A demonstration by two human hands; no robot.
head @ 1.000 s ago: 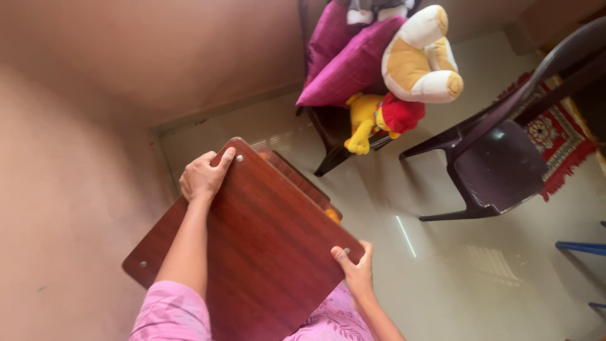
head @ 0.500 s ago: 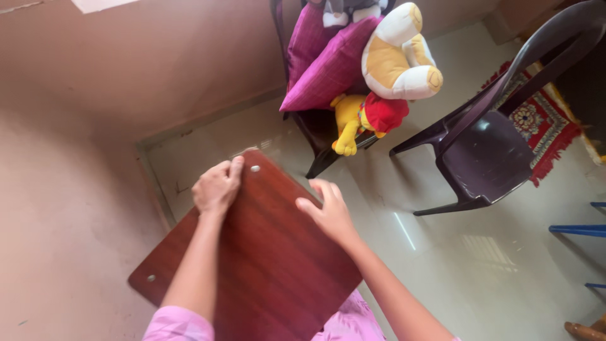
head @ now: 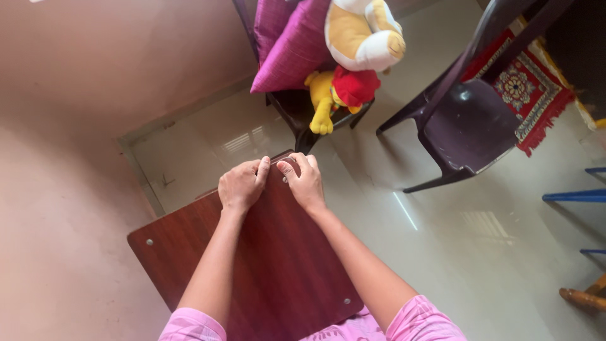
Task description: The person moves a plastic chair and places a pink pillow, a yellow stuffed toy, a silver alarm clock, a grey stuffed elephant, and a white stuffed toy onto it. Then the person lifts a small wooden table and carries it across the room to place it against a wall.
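Observation:
A dark red-brown wooden board (head: pixel 271 265) with small metal studs near its corners lies tilted in front of me, close to the pink wall. My left hand (head: pixel 242 185) grips the board's far corner, fingers curled over the edge. My right hand (head: pixel 305 180) rests right beside it on the same far corner, fingertips touching the edge. Both arms, in pink sleeves, stretch across the board's top.
Beyond the board, a dark chair (head: pixel 297 107) holds magenta cushions (head: pixel 293 47) and plush toys (head: pixel 344 82). An empty dark plastic chair (head: pixel 464 126) stands to the right, on a glossy pale floor, with a patterned red rug (head: pixel 524 88) behind. Blue bars (head: pixel 571 197) show at the right edge.
My right hand left the board's near right corner, crossed over the top and now sits beside my left hand at the far corner. The view shifted, with the chairs higher in frame.

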